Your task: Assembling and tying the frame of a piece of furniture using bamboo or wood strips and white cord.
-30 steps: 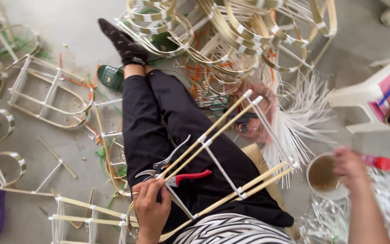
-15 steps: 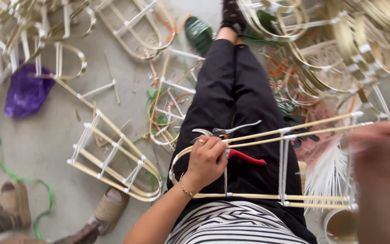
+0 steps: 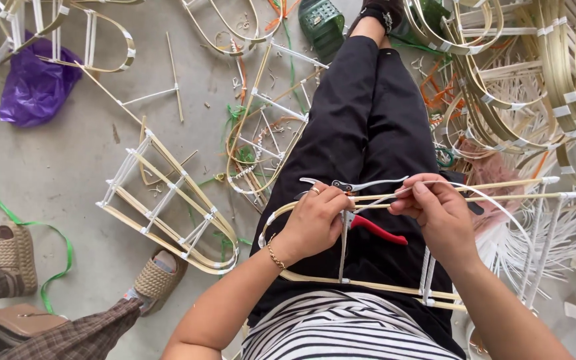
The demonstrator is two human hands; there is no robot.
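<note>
We are holding a bamboo frame [image 3: 368, 283] across our lap: left hand [image 3: 315, 220] gripping its upper strip with the red-handled pliers [image 3: 368, 227], right hand [image 3: 438, 213] pinching a white tie [image 3: 495, 200]. Beyond, another frame [image 3: 168, 207] is lying on the floor [image 3: 55, 173].

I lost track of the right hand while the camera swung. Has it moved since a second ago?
Yes. The right hand has come in from the cup at the person's side to the bamboo frame over the lap.

1. Two bare hands: left [image 3: 315, 223], right [image 3: 438, 217].
2. One pair of red-handled metal pliers [image 3: 368, 223].
3. One crumpled purple plastic bag [image 3: 35, 83].
4. Two woven tan sandals [image 3: 13, 257] [image 3: 158, 280].
5. One green perforated plastic shoe [image 3: 321, 27].
</note>
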